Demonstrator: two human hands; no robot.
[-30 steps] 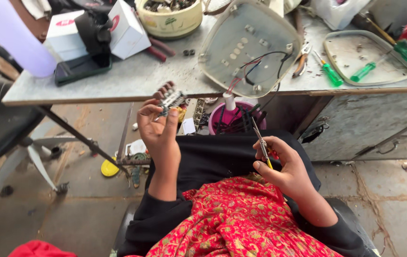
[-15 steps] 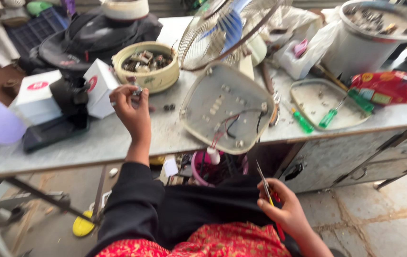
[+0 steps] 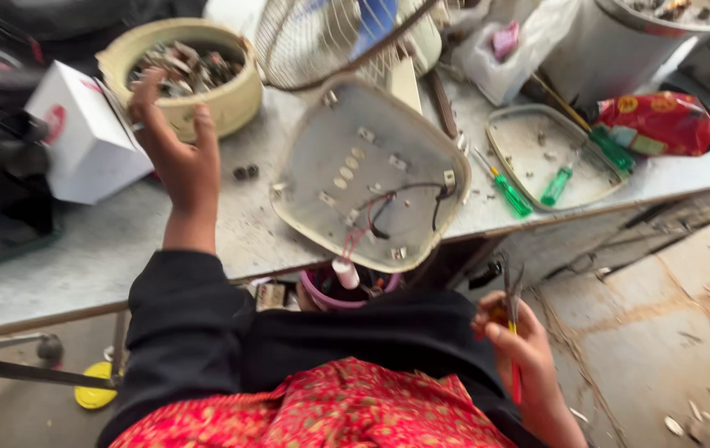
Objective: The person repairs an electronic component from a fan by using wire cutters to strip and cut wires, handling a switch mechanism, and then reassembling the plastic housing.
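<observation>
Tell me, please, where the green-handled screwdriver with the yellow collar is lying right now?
In the head view, the green-handled screwdriver lies on the bench top right of centre, between the upturned fan base and the shallow tray.

A grey, dusty worktable stands on a rough concrete floor littered with small scraps, in daylight.

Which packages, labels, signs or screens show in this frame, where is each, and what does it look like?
White box: left on the table, beside the left hand; cardboard cube, red round mark on its side.
Red packet: right on the table; crinkled pouch, yellow and green print.
Clear plastic bag: top centre; something pink inside.
No signs or screens.
</observation>
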